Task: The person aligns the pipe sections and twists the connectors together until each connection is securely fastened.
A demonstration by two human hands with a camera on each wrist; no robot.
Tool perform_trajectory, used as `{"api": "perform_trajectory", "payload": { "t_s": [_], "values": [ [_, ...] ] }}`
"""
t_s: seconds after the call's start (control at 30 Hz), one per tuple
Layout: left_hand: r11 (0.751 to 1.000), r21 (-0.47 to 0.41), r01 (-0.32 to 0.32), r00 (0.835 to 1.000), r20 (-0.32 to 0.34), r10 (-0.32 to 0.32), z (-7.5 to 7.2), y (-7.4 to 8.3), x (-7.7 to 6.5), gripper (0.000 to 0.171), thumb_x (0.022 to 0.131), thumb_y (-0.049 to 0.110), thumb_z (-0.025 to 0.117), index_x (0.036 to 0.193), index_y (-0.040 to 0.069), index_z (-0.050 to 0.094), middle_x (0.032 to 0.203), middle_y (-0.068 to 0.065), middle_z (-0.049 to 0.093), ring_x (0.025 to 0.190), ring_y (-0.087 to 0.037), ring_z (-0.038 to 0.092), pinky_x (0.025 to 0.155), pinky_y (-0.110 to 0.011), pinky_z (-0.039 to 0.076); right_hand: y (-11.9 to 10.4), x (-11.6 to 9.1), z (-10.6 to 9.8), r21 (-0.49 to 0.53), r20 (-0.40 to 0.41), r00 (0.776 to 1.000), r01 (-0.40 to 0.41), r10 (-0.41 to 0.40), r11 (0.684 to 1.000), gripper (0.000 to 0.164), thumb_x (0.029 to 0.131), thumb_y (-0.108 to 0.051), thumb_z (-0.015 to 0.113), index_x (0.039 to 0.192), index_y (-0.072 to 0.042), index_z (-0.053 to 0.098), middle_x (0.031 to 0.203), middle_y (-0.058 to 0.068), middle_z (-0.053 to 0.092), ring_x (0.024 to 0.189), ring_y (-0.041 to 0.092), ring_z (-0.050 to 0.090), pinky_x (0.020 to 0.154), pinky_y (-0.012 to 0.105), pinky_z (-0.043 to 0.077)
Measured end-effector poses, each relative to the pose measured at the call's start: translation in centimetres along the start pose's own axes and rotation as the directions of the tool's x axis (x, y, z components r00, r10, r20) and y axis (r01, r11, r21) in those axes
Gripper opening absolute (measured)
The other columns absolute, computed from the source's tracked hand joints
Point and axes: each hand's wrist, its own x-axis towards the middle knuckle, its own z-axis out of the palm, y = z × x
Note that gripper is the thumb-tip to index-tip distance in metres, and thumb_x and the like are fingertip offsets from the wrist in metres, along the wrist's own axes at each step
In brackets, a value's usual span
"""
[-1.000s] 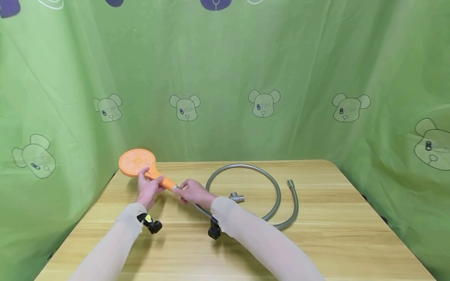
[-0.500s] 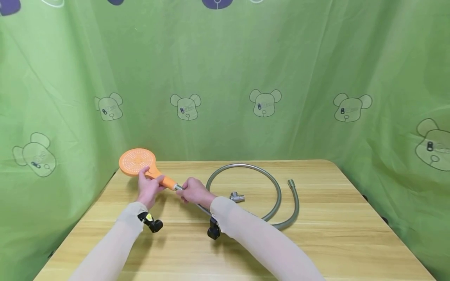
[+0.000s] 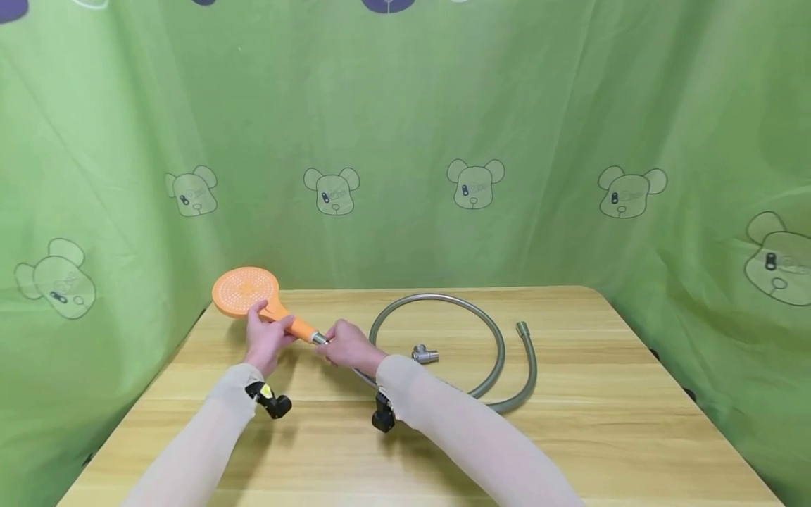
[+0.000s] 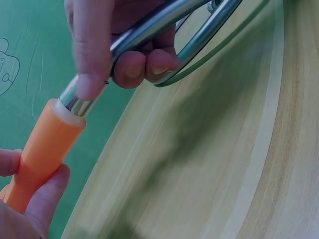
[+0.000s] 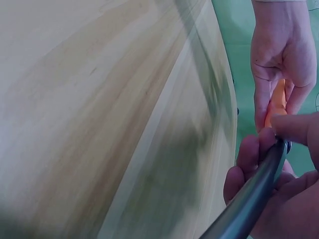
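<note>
My left hand [image 3: 267, 343] grips the orange handle of a shower head [image 3: 246, 290], whose round perforated face is turned up toward the head camera. At the lower end of that handle, my right hand [image 3: 348, 343] pinches the metal end fitting of a grey shower hose [image 3: 500, 345]. In the left wrist view the silvery fitting [image 4: 77, 102] meets the pale rim of the orange handle [image 4: 45, 144], in line with it. The right thumb and fingers lie round the fitting and the hose just behind it. Both hands are raised over the table.
The hose loops across the wooden table [image 3: 621, 422], its free end fitting [image 3: 522, 329] lying toward the right. Inside the loop lies a small chrome tee-shaped valve [image 3: 424, 354]. A green curtain [image 3: 405, 232] hangs behind and at both sides.
The right hand's fingers have shifted slightly on the fitting, and more of its metal now shows beside the handle. The left hand and shower head have stayed nearly in place.
</note>
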Motion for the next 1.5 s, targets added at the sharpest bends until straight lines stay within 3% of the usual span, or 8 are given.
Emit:
{"api": "perform_trajectory", "payload": {
  "t_s": [0.13,0.43,0.57,0.73,0.97,1.17,1.3,1.5],
  "values": [
    [1.0,-0.008,0.006,1.0,0.003,-0.006,0.06,0.15,-0.09,0.08,0.096,-0.006,0.056,0.158,0.016,0.01,0.146,-0.031,0.034,0.091,-0.017,0.067,0.093,-0.035,0.059,-0.15,0.21,0.03,-0.018,0.006,1.0,0.014,-0.014,1.0,0.017,0.093,-0.017,0.071,0.085,-0.004,0.065,0.072,0.013,0.07,0.05,0.01,0.048,0.043,0.02,0.036],
    [1.0,-0.004,0.016,1.0,-0.012,-0.016,-0.07,0.45,-0.3,0.079,0.098,-0.003,0.056,0.159,0.017,0.01,0.141,-0.027,0.038,0.083,-0.012,0.067,0.094,-0.034,0.059,-0.03,0.41,-0.13,-0.009,0.054,0.999,-0.004,0.005,1.0,0.04,0.103,-0.033,0.056,0.098,0.004,0.07,0.078,0.018,0.07,0.049,0.011,0.043,0.042,0.022,0.033],
    [1.0,0.003,0.017,1.0,-0.018,-0.017,-0.12,0.42,-0.33,0.079,0.098,-0.002,0.057,0.159,0.017,0.01,0.135,-0.025,0.042,0.081,-0.011,0.067,0.091,-0.032,0.06,0.08,0.28,-0.2,0.002,0.041,0.999,-0.018,0.018,1.0,0.033,0.097,-0.036,0.066,0.099,-0.003,0.065,0.085,0.017,0.072,0.056,0.012,0.05,0.046,0.022,0.038],
    [1.0,-0.005,0.018,1.0,-0.022,-0.018,-0.09,0.39,-0.31,0.079,0.097,-0.003,0.057,0.158,0.017,0.011,0.13,-0.022,0.044,0.078,-0.01,0.068,0.09,-0.032,0.06,-0.26,0.17,-0.1,0.016,0.016,0.999,-0.033,0.032,0.999,0.027,0.09,-0.023,0.076,0.1,-0.006,0.058,0.077,0.005,0.065,0.058,0.012,0.051,0.046,0.021,0.041],
    [0.999,-0.019,0.028,0.999,-0.018,-0.029,-0.03,0.33,-0.34,0.079,0.098,-0.002,0.057,0.158,0.018,0.01,0.142,-0.026,0.038,0.084,-0.013,0.067,0.091,-0.031,0.059,-0.49,0.1,-0.12,-0.002,0.013,1.0,-0.023,0.023,1.0,0.018,0.095,-0.022,0.069,0.092,-0.006,0.061,0.07,0.002,0.061,0.054,0.011,0.046,0.043,0.021,0.035],
    [0.999,-0.006,0.043,0.999,-0.018,-0.043,-0.3,0.0,-0.23,0.079,0.098,-0.001,0.057,0.159,0.02,0.009,0.15,-0.027,0.033,0.087,-0.014,0.066,0.088,-0.028,0.06,-0.08,0.22,0.11,-0.017,0.041,0.998,-0.04,0.041,0.999,0.034,0.103,-0.033,0.058,0.093,-0.001,0.065,0.064,-0.001,0.055,0.05,0.01,0.039,0.041,0.022,0.03],
    [0.999,-0.005,0.048,0.999,-0.011,-0.048,-0.43,-0.07,-0.17,0.08,0.098,0.0,0.057,0.159,0.02,0.008,0.152,-0.027,0.032,0.087,-0.014,0.066,0.088,-0.028,0.06,0.15,0.3,0.1,-0.017,0.045,0.998,-0.043,0.044,0.999,0.042,0.103,-0.038,0.054,0.098,0.001,0.069,0.064,0.002,0.057,0.049,0.011,0.038,0.041,0.023,0.03],
    [0.999,-0.011,0.038,0.999,-0.01,-0.038,-0.27,0.15,-0.17,0.081,0.098,-0.002,0.057,0.159,0.02,0.009,0.152,-0.027,0.031,0.087,-0.014,0.067,0.092,-0.031,0.059,0.13,0.02,-0.04,-0.007,0.019,0.999,-0.026,0.026,1.0,0.032,0.095,-0.035,0.07,0.103,-0.006,0.06,0.087,0.014,0.072,0.057,0.012,0.051,0.046,0.022,0.039]
  ]
}}
